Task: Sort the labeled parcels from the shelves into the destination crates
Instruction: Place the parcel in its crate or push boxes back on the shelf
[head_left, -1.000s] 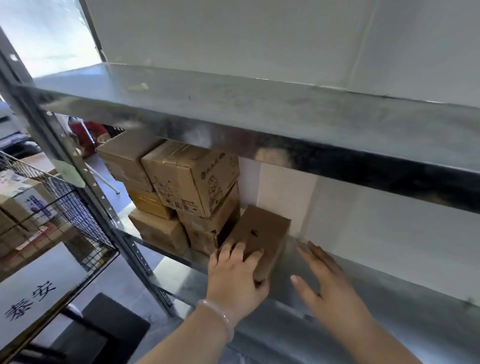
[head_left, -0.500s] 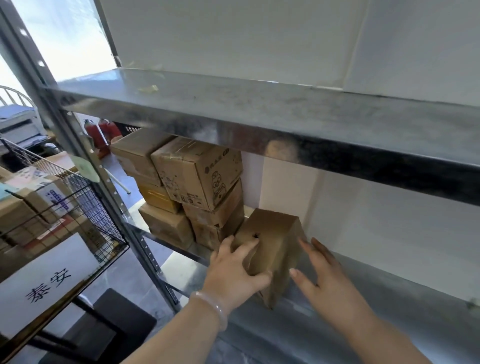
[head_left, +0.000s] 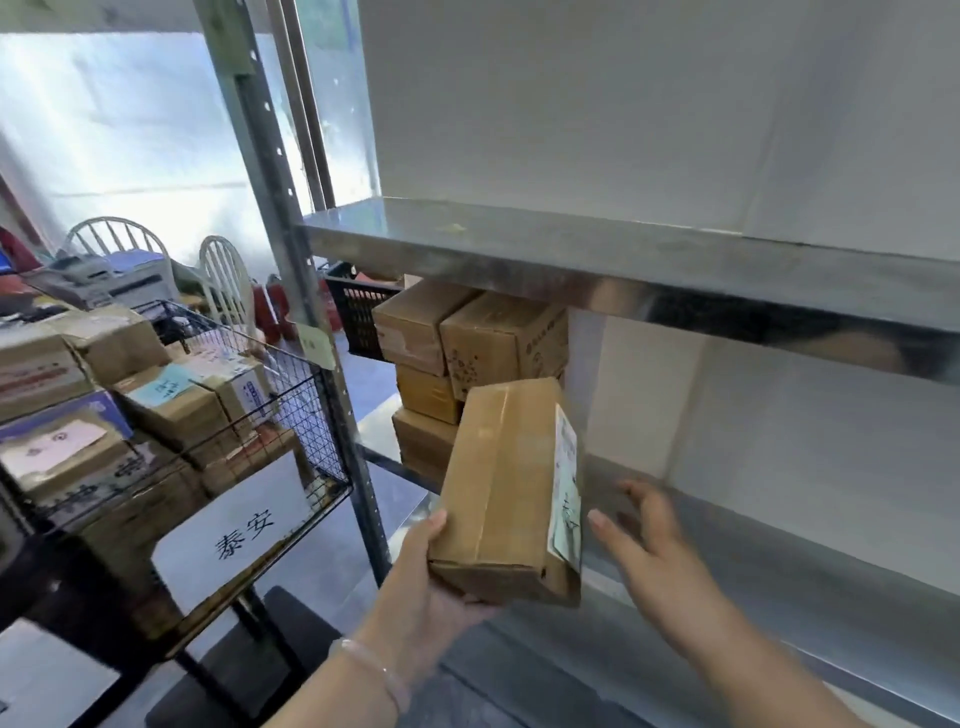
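Observation:
A brown cardboard parcel (head_left: 506, 488) with a pale label on its right side is lifted off the metal shelf (head_left: 779, 545). My left hand (head_left: 431, 587) grips it from below at its near end, thumb up its left face. My right hand (head_left: 649, 540) hovers open just right of the parcel, fingers spread, not touching it. A stack of several brown parcels (head_left: 467, 353) stays at the shelf's left end. A black wire crate (head_left: 291, 415) with a white sign stands to the left, filled with labelled parcels.
The upper metal shelf (head_left: 623, 260) overhangs the parcels. A perforated steel upright (head_left: 291, 291) separates the shelf from the wire crate. A black plastic basket (head_left: 358, 317), white chairs (head_left: 223, 280) and a printer (head_left: 104, 280) stand behind.
The parcel has come off the shelf and turned on end, now carried by my left hand alone. My right hand has let go. The view has swung left toward the crate.

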